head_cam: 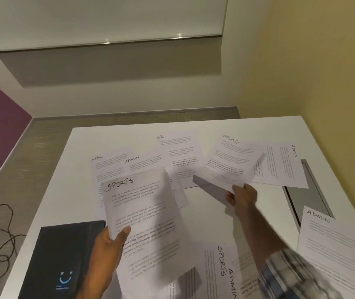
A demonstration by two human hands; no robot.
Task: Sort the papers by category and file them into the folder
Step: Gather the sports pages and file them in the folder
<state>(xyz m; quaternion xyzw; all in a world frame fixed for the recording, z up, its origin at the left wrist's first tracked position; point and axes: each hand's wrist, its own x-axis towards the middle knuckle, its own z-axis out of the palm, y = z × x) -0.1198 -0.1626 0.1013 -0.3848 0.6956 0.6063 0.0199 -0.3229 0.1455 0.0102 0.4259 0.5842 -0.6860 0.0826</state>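
— While the black folder (64, 255) lies closed at the table's (215, 212) near left corner, what do we hold?
— Our left hand (107, 244) pinches a SPORTS sheet (142, 212); our right hand (242, 196) grips another SPORTS sheet (230, 162) farther back.

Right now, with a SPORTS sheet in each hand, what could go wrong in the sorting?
1. The right hand pinches its SPORTS sheet by one corner only; it could slip or crease.
2. That sheet overlaps an ADMIN sheet, which may get dragged along.
3. The near ADMIN sheet lies at the table's right edge and could slide off.
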